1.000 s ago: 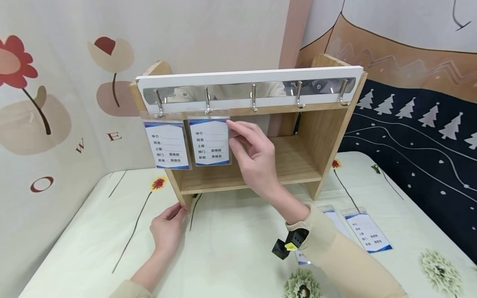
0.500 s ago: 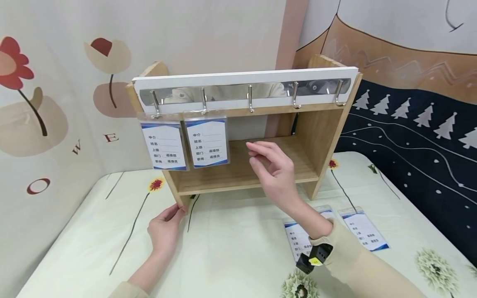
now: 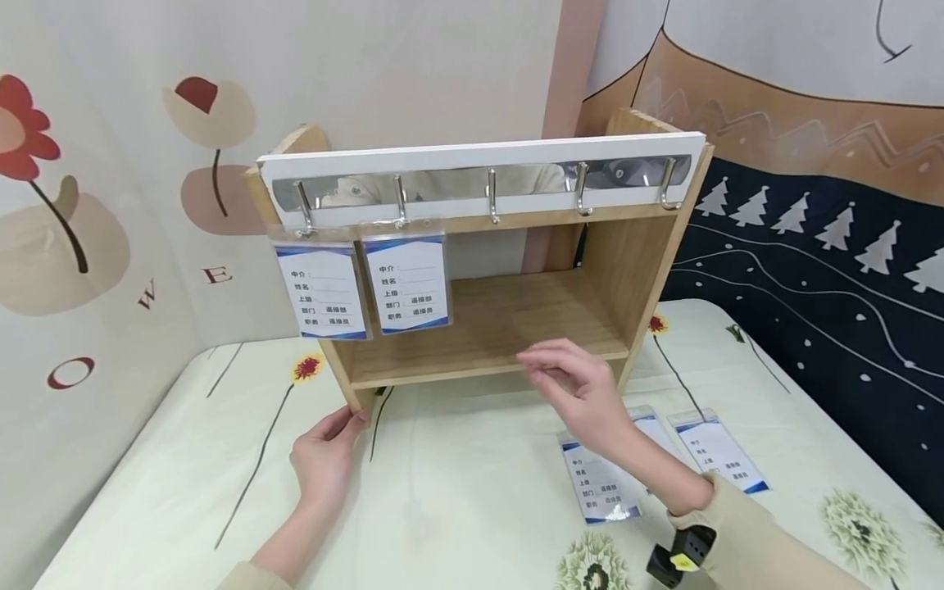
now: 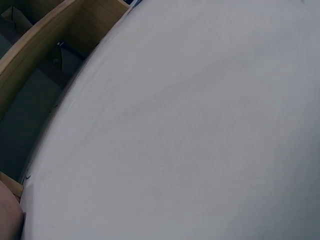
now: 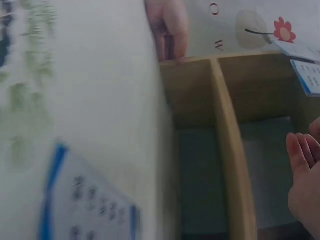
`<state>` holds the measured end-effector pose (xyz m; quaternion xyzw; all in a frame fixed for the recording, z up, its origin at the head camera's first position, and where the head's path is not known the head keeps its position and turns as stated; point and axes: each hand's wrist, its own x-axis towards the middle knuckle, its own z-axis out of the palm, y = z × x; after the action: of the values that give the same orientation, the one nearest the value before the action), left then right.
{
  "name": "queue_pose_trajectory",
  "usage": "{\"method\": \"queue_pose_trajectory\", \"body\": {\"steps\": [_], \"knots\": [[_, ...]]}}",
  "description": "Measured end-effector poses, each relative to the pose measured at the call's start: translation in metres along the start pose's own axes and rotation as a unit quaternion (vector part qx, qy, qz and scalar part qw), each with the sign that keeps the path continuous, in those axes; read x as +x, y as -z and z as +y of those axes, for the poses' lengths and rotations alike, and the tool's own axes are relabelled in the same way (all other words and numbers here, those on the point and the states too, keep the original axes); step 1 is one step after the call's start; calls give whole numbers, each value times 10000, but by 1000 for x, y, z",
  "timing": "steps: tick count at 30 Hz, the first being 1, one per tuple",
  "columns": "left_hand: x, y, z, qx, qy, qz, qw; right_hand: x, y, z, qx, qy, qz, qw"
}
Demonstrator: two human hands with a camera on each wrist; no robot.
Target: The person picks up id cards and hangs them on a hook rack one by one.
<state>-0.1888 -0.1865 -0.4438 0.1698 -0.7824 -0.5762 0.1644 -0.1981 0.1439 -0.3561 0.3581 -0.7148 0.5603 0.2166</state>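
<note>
Toward back edge of cloth [image 3: 465, 475], shelf [image 3: 487, 324]. Across its upper front, rail [image 3: 446, 182]; on two leftmost hooks [image 3: 400, 201], badges [image 3: 324, 291]. At lower left corner, left hand [image 3: 324, 459]. Before right end, right hand [image 3: 578, 389]; toward cloth's right edge, loose badges [image 3: 601, 487], apparently three.

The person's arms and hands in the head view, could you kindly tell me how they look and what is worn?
The left hand and right hand are ungloved. The left sleeve and right sleeve are plain beige. By the right cuff sits a boxy black device with a yellow patch.
</note>
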Motion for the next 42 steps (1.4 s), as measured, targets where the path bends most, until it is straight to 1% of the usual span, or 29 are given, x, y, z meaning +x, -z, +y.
{"method": "queue_pose_trajectory", "body": {"steps": [3,5,8,12,15,18,24,28,34,36,40,42], "knots": [[1,0,0,16,-6,-9,10000,-16,12,3,-160,-518,-188,9984],[1,1,0,46,-14,4,10000,-25,20,4,-322,-793,-318,9958],[1,1,1,69,-12,11,10000,-34,33,5,-553,-1100,-514,9911],[0,0,1,85,-8,2,10000,-42,47,9,-858,-1392,-681,9842],[1,1,0,89,-4,-6,10000,-47,55,14,-1120,-1626,-791,9771],[1,1,0,107,-14,-4,9999,-50,62,20,-1273,-1847,-1005,9693],[0,1,1,131,-4,-8,9999,-54,73,30,-1347,-2317,-1543,9510],[0,0,2,97,-1,-3,10000,-58,78,35,-1402,-2561,-1768,9400],[1,0,3,69,15,-35,10000,-62,83,38,-1677,-2753,-2079,9235],[1,0,3,75,28,-53,10000,-62,84,38,-1725,-2863,-2117,9184],[1,1,2,120,52,-52,9999,-62,85,38,-1885,-2956,-2174,9109],[1,1,2,124,59,-43,9999,-63,85,38,-2009,-3009,-2221,9054]]}}
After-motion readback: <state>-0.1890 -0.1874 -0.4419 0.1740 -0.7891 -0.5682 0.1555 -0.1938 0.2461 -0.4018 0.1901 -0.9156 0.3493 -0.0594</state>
